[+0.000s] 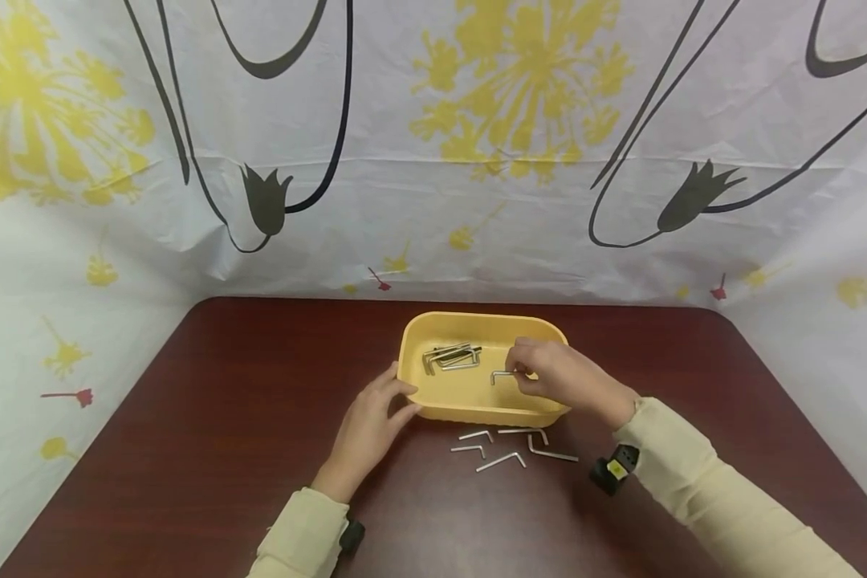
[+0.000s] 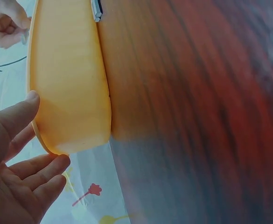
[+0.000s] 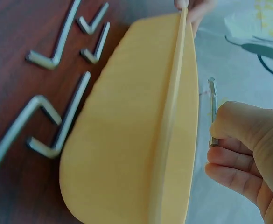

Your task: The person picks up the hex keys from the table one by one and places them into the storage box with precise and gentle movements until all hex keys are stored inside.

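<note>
A yellow plastic tray (image 1: 470, 413) stands on the table. My right hand (image 1: 571, 379) is over its right half, pinching a silver hex key (image 3: 213, 100) between thumb and index finger. The key's short bent end points down in the head view. At the tray's front left corner, my left hand (image 1: 364, 429) holds the rim, its thumb on the front side and its fingers at the left end. Inside the tray, toward the left, lies a small pile of hex keys (image 1: 458, 356). Several more hex keys (image 1: 501, 461) lie loose just in front of the tray.
The dark reddish wooden table (image 1: 209, 449) runs back to a white cloth (image 1: 376, 201) printed with yellow and grey flowers, which also hangs at both sides. Each wrist carries a small black camera (image 1: 610, 470).
</note>
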The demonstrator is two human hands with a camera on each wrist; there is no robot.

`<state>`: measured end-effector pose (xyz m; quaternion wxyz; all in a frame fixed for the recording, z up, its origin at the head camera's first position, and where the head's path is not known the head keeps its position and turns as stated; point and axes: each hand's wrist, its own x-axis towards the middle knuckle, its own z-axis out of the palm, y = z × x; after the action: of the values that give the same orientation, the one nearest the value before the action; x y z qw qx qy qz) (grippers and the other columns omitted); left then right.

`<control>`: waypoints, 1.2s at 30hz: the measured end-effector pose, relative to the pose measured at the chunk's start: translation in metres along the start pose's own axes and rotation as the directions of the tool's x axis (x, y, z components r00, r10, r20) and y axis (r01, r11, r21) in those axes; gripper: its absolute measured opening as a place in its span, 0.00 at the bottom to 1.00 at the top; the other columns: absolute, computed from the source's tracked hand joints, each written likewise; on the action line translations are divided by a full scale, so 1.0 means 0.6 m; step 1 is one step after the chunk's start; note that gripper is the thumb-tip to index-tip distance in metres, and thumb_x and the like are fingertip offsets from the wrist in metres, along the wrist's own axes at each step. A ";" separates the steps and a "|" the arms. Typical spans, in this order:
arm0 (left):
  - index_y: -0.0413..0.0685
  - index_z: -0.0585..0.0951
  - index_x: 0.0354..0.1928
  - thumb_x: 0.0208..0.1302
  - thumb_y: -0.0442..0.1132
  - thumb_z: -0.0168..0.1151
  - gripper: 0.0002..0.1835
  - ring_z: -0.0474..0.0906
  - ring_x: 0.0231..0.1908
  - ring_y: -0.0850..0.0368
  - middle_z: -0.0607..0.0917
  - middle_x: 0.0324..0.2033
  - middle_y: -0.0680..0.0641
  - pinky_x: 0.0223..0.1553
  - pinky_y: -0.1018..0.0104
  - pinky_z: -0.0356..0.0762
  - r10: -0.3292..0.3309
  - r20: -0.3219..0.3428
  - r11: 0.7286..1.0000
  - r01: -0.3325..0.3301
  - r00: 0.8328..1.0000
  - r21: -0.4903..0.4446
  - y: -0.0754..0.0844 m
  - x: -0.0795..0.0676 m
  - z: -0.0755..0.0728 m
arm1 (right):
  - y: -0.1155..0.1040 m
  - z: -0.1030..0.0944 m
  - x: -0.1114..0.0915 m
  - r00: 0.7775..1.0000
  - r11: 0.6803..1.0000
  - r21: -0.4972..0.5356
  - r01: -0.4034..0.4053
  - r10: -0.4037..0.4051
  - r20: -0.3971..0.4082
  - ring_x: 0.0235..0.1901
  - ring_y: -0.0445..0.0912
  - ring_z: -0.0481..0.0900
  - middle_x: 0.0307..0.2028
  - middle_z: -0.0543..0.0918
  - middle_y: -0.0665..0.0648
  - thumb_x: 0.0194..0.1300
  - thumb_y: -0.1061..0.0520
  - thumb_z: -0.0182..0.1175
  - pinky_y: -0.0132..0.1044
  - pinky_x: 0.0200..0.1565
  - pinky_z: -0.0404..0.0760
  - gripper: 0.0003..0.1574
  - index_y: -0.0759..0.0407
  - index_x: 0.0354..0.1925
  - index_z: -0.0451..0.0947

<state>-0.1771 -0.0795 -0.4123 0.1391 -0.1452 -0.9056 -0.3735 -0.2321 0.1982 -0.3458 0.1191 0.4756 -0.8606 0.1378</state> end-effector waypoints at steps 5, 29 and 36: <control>0.48 0.84 0.41 0.52 0.40 0.70 0.13 0.69 0.59 0.46 0.72 0.60 0.40 0.54 0.53 0.70 -0.007 -0.005 1.000 0.007 1.000 0.002 0.000 0.000 0.002 | 0.022 -0.004 0.011 0.999 1.000 0.018 -0.021 0.020 0.039 0.25 0.40 0.69 0.24 0.74 0.51 0.43 0.74 0.59 0.31 0.27 0.72 0.12 0.61 0.27 0.77; 0.48 0.83 0.42 0.54 0.40 0.69 0.13 0.68 0.59 0.47 0.71 0.61 0.41 0.54 0.54 0.71 -0.022 0.028 1.000 0.022 0.999 -0.002 0.001 0.004 -0.004 | 0.076 0.012 0.074 0.987 0.993 -0.003 -0.120 0.119 0.110 0.24 0.40 0.66 0.24 0.71 0.49 0.51 0.71 0.60 0.33 0.28 0.70 0.10 0.57 0.27 0.76; 0.49 0.83 0.42 0.54 0.42 0.69 0.13 0.68 0.59 0.46 0.70 0.62 0.41 0.53 0.53 0.72 -0.048 0.055 0.999 0.048 0.997 0.001 0.006 0.001 -0.004 | 0.086 0.021 0.092 0.983 0.994 0.033 -0.108 0.102 0.151 0.24 0.40 0.64 0.23 0.70 0.49 0.49 0.73 0.61 0.33 0.27 0.67 0.10 0.60 0.26 0.76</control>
<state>-0.1760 -0.0786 -0.4080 0.1051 -0.1339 -0.9121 -0.3729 -0.3056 0.1766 -0.3451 0.0372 0.4411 -0.8879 0.1253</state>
